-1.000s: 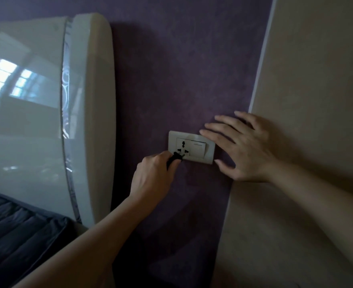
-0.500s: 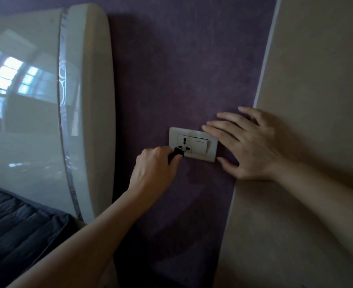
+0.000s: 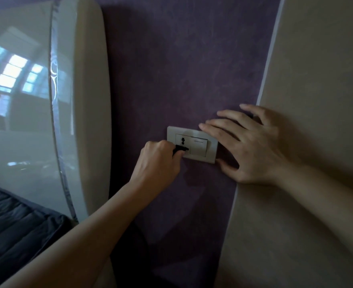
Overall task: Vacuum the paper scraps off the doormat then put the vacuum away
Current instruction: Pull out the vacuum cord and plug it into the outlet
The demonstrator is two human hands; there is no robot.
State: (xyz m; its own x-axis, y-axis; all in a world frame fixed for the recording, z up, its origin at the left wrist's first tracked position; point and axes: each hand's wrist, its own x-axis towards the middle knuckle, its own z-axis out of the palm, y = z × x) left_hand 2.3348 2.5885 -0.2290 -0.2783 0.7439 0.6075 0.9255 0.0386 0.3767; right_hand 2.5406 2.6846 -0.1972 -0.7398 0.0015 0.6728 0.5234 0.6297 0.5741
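Note:
A white wall socket plate (image 3: 200,157) with a switch sits on the purple wall. My left hand (image 3: 159,163) is closed around a small black plug (image 3: 180,149), whose tip touches the lower holes of the socket. My right hand (image 3: 248,146) lies flat on the wall with spread fingers, its fingertips resting on the plate's right edge and its thumb under the plate's corner. The vacuum, the doormat and the paper scraps are out of sight.
A glossy white curved headboard (image 3: 82,100) stands left of the socket, close to my left arm. Below it lies a dark quilted mattress (image 3: 15,231). A beige wall panel (image 3: 317,69) fills the right side.
My left hand has moved slightly right, bringing the plug against the socket's lower holes. My right hand stays braced on the plate. The view has shifted closer.

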